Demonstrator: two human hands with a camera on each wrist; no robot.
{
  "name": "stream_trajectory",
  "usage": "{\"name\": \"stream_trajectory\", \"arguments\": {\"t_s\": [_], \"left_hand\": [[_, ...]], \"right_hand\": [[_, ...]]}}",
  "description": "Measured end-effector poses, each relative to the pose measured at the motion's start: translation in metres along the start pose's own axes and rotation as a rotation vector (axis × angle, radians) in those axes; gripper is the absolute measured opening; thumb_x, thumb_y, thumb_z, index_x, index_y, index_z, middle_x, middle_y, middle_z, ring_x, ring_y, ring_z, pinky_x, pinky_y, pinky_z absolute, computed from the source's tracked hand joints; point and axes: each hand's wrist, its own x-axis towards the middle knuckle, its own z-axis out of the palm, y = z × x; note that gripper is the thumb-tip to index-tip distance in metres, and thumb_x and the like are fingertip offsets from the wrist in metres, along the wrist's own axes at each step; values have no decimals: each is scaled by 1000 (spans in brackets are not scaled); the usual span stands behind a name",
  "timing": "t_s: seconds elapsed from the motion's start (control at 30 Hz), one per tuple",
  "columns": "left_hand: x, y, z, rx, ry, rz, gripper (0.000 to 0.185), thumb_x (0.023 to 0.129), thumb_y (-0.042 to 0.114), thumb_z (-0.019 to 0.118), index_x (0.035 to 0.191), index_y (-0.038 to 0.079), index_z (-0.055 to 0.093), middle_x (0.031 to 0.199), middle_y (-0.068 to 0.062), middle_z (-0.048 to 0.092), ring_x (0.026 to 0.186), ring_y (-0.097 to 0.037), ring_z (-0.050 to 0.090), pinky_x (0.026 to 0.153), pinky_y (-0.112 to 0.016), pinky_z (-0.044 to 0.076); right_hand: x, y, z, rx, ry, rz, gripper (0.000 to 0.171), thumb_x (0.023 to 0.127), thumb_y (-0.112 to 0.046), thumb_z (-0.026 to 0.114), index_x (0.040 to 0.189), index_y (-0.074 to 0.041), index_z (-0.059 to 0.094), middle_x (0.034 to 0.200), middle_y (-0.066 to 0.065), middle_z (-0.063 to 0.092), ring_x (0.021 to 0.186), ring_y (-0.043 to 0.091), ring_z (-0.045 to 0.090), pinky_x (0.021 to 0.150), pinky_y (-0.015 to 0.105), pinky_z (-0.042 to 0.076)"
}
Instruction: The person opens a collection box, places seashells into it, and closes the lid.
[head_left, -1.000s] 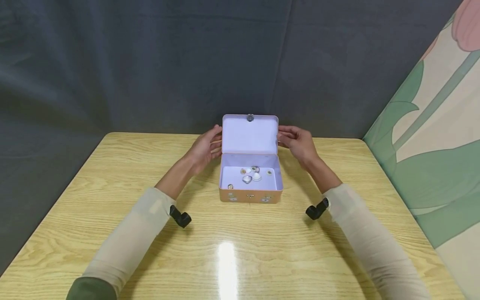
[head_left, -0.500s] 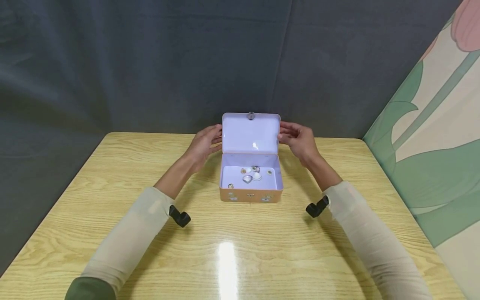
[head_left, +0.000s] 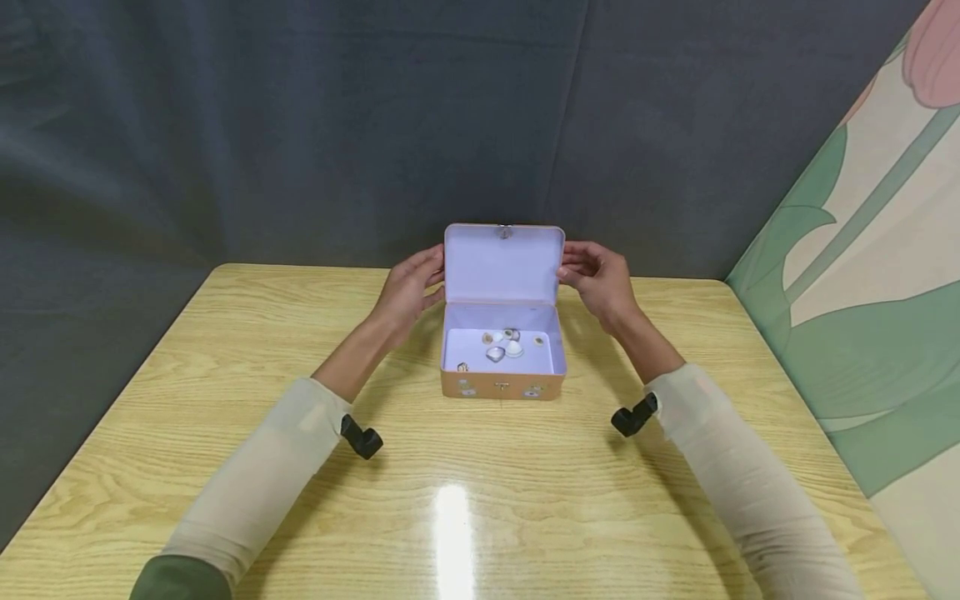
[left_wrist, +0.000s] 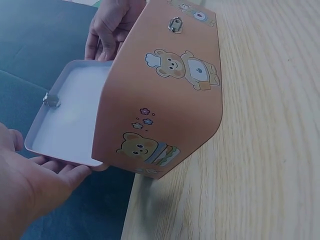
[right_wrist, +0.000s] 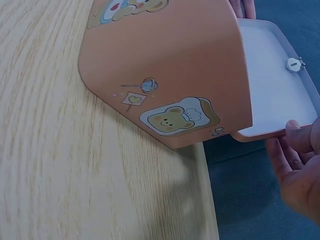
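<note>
On the table, left hand [head_left: 408, 287] and right hand [head_left: 597, 279] grip the tin's raised lid [head_left: 502, 262] (upright).

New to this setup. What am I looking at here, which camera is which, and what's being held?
No machine here: a person works with two bare hands. The wide picture comes from a camera on the head, looking down at a wooden table. The two close pictures come from small cameras strapped on the wrists.

On the table stands an orange tin with bear stickers, open, with a few small trinkets inside.

The left hand and the right hand each take one side edge of the raised lid with the fingertips. It is a light grip.
</note>
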Motion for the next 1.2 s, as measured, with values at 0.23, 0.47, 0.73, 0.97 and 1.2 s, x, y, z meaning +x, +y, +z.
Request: {"name": "stream_trajectory", "arguments": {"t_s": [0.23, 0.47, 0.73, 0.97, 1.2], "left_hand": [[2, -1, -2, -17, 17, 20, 51, 123, 28, 48, 169, 7, 47, 173, -15, 51, 164, -30, 48, 138, -51, 40], [3, -2, -3, 2, 16, 34, 52, 123, 33, 46, 168, 8, 42, 176, -13, 46, 169, -29, 42, 140, -49, 37], [-1, -5, -4, 29, 33, 65, 49, 123, 32, 47, 162, 2, 43, 178, -17, 46, 170, -32, 38, 140, -49, 37], [-6, -5, -2, 94, 65, 108, 47, 122, 31, 51, 155, -2, 48, 173, -24, 49, 166, -38, 44, 137, -54, 40], [-10, -4, -2, 149, 92, 119, 46, 119, 36, 59, 149, 2, 52, 160, -24, 58, 155, -38, 57, 132, -55, 48]], "right_hand": [[-2, 2, 3, 20, 44, -59, 38, 107, 4, 73, 144, 10, 68, 133, 26, 72, 107, 11, 70, 90, 10, 62], [-6, 3, 5, 60, 81, -64, 37, 105, 4, 76, 140, 9, 70, 124, 11, 74, 104, 2, 70, 93, 11, 62], [-17, 1, 1, 15, 88, -25, 36, 106, -7, 80, 140, 2, 76, 125, 9, 79, 106, 1, 72, 94, 12, 61], [-29, 1, -2, -6, 57, -28, 38, 109, -18, 78, 142, 2, 76, 140, 25, 77, 102, -7, 74, 95, 10, 61], [-37, -3, -3, 78, 23, -32, 42, 112, -23, 73, 143, 5, 73, 142, 27, 74, 109, -3, 77, 102, 17, 64]]}}
